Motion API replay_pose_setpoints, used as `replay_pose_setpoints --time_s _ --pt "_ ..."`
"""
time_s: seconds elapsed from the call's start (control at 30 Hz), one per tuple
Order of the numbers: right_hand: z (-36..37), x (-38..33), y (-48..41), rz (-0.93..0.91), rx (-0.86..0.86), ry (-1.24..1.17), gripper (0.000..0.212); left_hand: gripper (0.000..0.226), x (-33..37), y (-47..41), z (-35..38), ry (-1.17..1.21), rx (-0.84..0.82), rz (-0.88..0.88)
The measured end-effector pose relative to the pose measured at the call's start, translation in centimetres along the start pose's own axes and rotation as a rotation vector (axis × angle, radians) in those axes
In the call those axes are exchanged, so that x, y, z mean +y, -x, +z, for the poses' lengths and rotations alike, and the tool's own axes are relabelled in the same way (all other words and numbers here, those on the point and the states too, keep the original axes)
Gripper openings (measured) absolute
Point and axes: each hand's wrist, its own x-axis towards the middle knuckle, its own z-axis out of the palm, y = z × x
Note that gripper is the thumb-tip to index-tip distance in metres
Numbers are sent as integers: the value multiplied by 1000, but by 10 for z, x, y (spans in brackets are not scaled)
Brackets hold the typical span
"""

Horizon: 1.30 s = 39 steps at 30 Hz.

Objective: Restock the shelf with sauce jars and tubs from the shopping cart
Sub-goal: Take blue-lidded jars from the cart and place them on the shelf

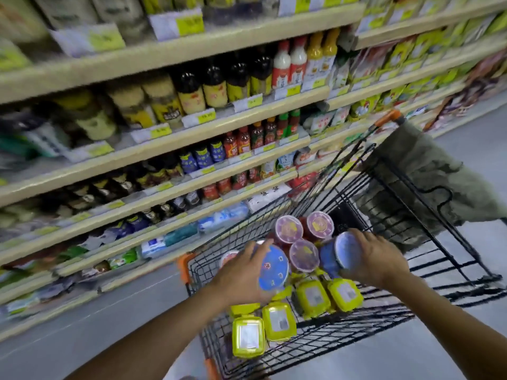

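Nearest, yellow-lidded jars (278, 320) lie in the shopping cart (384, 305). Above them the left hand (241, 272) has its grip wrapped around one blue tub (273, 267), the right hand (375, 259) around another (340, 255) (both tilted). Lifting two at once risks one slipping before reaching the shelf (164, 149).

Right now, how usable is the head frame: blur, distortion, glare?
Head view: heavy motion blur on the shelves, worst at left, price tags unreadable; wide-angle bend tilts the shelf lines; cart centre sharper, blue tubs and both hands legible; no strong glare, lighting even.
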Motion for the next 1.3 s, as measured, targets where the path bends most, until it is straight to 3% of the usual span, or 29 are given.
replay_pose_setpoints --time_s 0.17,0.27,0.37,0.5,0.7,0.9,1.03,1.3 --pt "-51 -94 -1 -182 142 -83 109 114 -36 76 -56 117 199 -134" --pt "-83 -164 6 -254 77 -216 115 112 -64 135 -86 179 332 -207" --pt "-103 -221 12 -312 120 -297 123 106 -88 188 -109 215 456 -260" --pt "-123 -309 37 -391 140 -333 108 107 -133 265 -130 279 592 -317" --pt "-138 -405 77 -489 155 -414 107 110 -179 365 -151 344 741 -354" --pt "-154 -467 117 -629 161 -497 105 116 -182 443 -165 427 920 -400" --pt "-163 -490 144 -760 152 -503 105 100 -164 489 -158 410 1044 -447" --pt "-171 -504 202 -944 139 -520 103 94 -116 566 -126 354 1215 -523"
